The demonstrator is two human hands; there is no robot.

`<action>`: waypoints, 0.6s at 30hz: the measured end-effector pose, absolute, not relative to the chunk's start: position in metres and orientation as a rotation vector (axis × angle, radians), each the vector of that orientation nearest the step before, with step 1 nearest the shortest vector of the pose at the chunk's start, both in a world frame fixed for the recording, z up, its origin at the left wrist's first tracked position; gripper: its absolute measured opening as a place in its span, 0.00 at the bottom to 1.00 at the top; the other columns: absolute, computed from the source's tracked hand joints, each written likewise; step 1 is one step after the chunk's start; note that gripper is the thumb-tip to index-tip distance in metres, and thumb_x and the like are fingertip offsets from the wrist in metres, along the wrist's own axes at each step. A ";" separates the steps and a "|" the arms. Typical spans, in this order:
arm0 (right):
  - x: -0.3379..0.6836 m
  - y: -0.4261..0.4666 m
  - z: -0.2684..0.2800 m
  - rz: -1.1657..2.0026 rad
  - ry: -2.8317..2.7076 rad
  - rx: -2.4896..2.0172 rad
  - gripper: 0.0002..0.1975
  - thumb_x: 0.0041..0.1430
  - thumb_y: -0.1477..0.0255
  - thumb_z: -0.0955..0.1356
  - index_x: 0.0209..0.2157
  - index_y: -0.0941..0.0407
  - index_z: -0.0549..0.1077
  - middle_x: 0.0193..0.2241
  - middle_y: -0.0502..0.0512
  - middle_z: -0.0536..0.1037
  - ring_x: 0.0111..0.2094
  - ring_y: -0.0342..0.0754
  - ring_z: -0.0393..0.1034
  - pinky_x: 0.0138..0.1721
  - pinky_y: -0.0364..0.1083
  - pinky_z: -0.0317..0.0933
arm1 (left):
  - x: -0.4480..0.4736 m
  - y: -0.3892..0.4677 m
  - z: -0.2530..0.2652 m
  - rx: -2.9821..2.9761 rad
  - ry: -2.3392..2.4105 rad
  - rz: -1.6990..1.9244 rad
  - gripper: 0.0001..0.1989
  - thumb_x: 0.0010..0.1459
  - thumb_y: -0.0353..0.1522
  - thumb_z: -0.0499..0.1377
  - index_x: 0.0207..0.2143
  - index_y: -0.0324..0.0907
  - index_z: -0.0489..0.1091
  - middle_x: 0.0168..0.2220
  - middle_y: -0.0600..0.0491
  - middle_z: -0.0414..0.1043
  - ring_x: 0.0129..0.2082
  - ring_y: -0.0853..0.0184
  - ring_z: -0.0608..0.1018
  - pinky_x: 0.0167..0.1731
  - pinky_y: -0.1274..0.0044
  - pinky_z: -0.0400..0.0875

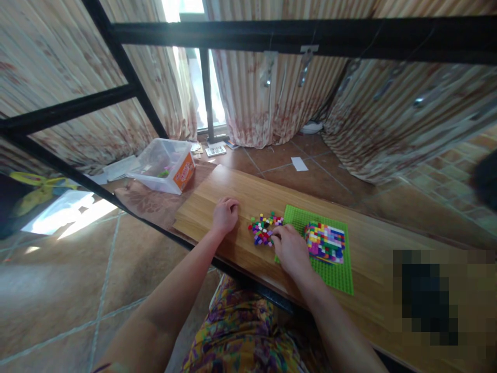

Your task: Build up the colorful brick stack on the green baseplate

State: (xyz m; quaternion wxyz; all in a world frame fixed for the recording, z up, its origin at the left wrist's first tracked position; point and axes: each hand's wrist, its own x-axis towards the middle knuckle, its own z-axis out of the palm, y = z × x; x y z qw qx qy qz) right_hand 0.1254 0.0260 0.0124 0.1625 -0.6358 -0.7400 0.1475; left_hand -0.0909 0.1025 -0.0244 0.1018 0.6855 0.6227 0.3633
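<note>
A loose pile of small coloured building bricks (264, 230) lies on the wooden tabletop (248, 189). My right hand (293, 248) reaches to the right side of this pile, thumb and fingers drawn together at the bricks; what is between the fingertips is too small to make out. Left of the pile, my left hand (225, 215) rests on the wood with curled fingers, and its inside is hidden. Beside my right hand is a green studded baseplate (337, 280), its left part partly covered by that hand. A multicoloured brick build (326, 242) sits on the plate.
A clear plastic bin (155, 160) with an orange label stands past the table's left end. Black metal bars (272, 35) cross in front of the curtains (248, 98). White paper (298, 163) lies on the tiled floor. At the right, a dark object (427, 300) is pixelated.
</note>
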 end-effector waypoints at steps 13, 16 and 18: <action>0.114 0.066 0.010 0.477 -2.286 -1.710 0.13 0.61 0.75 0.63 0.39 0.52 0.79 0.37 0.55 0.73 0.39 0.47 0.68 0.39 0.43 0.57 | -0.090 0.102 -0.022 2.018 1.850 1.053 0.12 0.57 0.25 0.53 0.31 0.42 0.76 0.38 0.48 0.76 0.42 0.61 0.75 0.48 0.68 0.69; 0.112 0.072 0.017 0.479 -2.383 -1.764 0.11 0.59 0.75 0.64 0.38 0.51 0.78 0.37 0.55 0.72 0.39 0.48 0.68 0.38 0.43 0.57 | -0.090 0.102 -0.022 2.027 1.844 1.059 0.11 0.57 0.25 0.53 0.31 0.42 0.76 0.37 0.49 0.77 0.41 0.61 0.75 0.47 0.69 0.69; 0.111 0.075 0.022 0.472 -2.420 -1.785 0.10 0.58 0.75 0.65 0.35 0.52 0.78 0.36 0.54 0.72 0.39 0.48 0.68 0.37 0.43 0.56 | -0.090 0.102 -0.022 2.027 1.838 1.071 0.11 0.57 0.25 0.53 0.31 0.42 0.76 0.37 0.48 0.77 0.41 0.61 0.75 0.47 0.69 0.70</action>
